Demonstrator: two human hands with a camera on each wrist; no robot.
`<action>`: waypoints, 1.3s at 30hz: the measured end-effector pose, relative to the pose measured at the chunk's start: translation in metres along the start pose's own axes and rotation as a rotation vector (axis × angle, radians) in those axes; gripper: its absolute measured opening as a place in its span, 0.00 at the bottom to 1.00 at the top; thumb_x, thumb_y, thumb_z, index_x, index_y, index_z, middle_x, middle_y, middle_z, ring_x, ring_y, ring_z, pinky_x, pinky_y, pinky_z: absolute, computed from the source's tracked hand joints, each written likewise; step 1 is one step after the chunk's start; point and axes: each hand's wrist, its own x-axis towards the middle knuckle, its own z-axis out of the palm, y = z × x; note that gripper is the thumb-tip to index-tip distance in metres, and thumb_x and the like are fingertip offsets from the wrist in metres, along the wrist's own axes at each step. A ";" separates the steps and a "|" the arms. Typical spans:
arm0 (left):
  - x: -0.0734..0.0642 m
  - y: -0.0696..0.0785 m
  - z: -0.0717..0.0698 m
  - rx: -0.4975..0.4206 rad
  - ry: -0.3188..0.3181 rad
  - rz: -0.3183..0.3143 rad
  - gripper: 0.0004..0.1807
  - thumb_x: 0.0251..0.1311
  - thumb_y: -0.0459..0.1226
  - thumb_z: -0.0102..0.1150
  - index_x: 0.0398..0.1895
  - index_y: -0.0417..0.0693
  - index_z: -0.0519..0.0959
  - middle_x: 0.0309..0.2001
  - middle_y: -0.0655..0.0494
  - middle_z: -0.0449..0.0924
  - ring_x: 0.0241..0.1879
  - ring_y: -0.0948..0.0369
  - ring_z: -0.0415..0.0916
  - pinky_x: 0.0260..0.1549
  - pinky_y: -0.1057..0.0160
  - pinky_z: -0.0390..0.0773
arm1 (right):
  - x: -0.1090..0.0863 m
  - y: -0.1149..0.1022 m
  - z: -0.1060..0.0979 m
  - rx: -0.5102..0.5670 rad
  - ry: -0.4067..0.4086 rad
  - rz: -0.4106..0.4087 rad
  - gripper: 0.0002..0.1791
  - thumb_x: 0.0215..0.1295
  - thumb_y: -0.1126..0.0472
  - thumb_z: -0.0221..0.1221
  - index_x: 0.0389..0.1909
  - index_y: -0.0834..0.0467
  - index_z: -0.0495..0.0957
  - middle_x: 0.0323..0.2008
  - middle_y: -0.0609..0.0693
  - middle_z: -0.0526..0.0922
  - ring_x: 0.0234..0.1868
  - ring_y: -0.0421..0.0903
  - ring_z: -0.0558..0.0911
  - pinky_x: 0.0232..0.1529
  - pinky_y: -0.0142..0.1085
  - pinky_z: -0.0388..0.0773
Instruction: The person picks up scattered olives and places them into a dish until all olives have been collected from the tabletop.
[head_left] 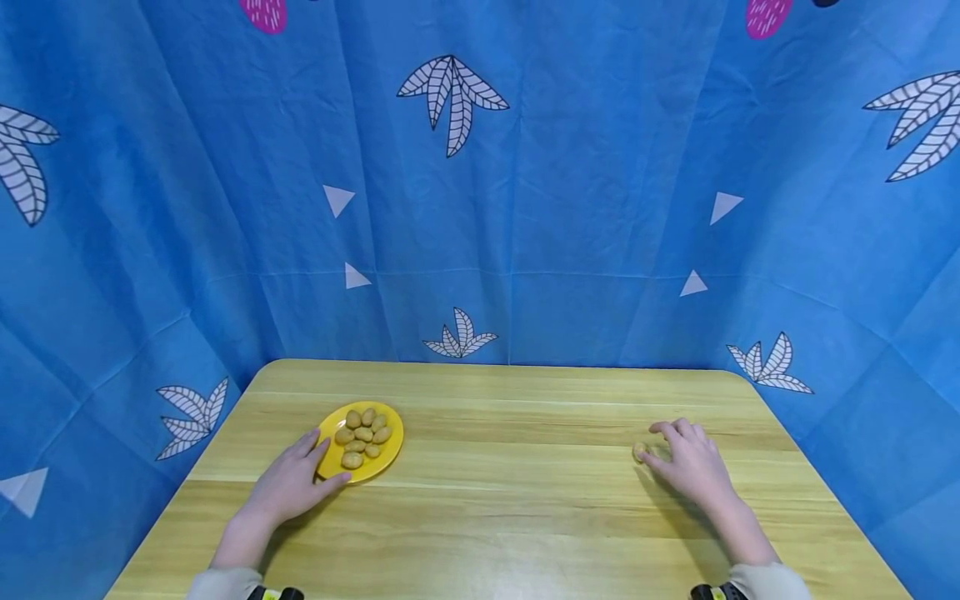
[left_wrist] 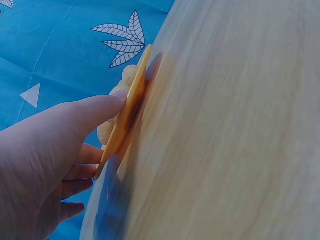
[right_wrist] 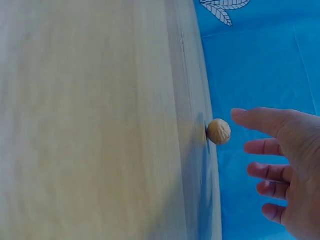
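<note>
A yellow plate (head_left: pixel 393 444) with several walnuts (head_left: pixel 363 434) on it is at the left of the wooden table. My left hand (head_left: pixel 288 482) holds its near-left rim, thumb over the edge and fingers around the side; part of that grip is hidden behind the plate (left_wrist: pixel 129 117) in the left wrist view. On the right side of the table lies a single walnut (right_wrist: pixel 219 131), round, tan and wrinkled. Close by, my right hand (head_left: pixel 693 467) has its thumb and fingers spread apart. The right wrist view shows a gap between that hand (right_wrist: pixel 295 165) and the walnut.
The light wooden tabletop (head_left: pixel 510 467) stretches between the two hands. Behind it and at both sides hangs a blue curtain (head_left: pixel 570 208) printed with leaves and triangles, meeting the table's far edge.
</note>
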 end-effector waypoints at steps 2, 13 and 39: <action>0.000 0.000 0.000 0.000 -0.003 -0.002 0.46 0.60 0.63 0.54 0.63 0.29 0.70 0.69 0.29 0.61 0.67 0.33 0.61 0.64 0.37 0.66 | 0.001 0.000 0.001 -0.011 -0.014 -0.004 0.28 0.56 0.47 0.67 0.51 0.61 0.79 0.43 0.61 0.79 0.44 0.59 0.74 0.43 0.57 0.72; 0.000 0.002 -0.001 0.002 -0.014 -0.011 0.47 0.60 0.64 0.54 0.64 0.29 0.70 0.69 0.29 0.61 0.67 0.33 0.61 0.64 0.37 0.66 | 0.006 -0.001 0.004 -0.035 -0.097 -0.040 0.24 0.54 0.50 0.69 0.48 0.61 0.80 0.42 0.61 0.79 0.43 0.59 0.76 0.43 0.57 0.74; -0.001 0.001 0.001 -0.012 -0.001 -0.008 0.47 0.60 0.64 0.54 0.64 0.30 0.69 0.69 0.29 0.61 0.67 0.33 0.61 0.64 0.36 0.66 | 0.008 -0.025 0.009 -0.059 -0.069 -0.075 0.19 0.53 0.51 0.70 0.41 0.59 0.80 0.40 0.57 0.79 0.45 0.58 0.76 0.45 0.58 0.74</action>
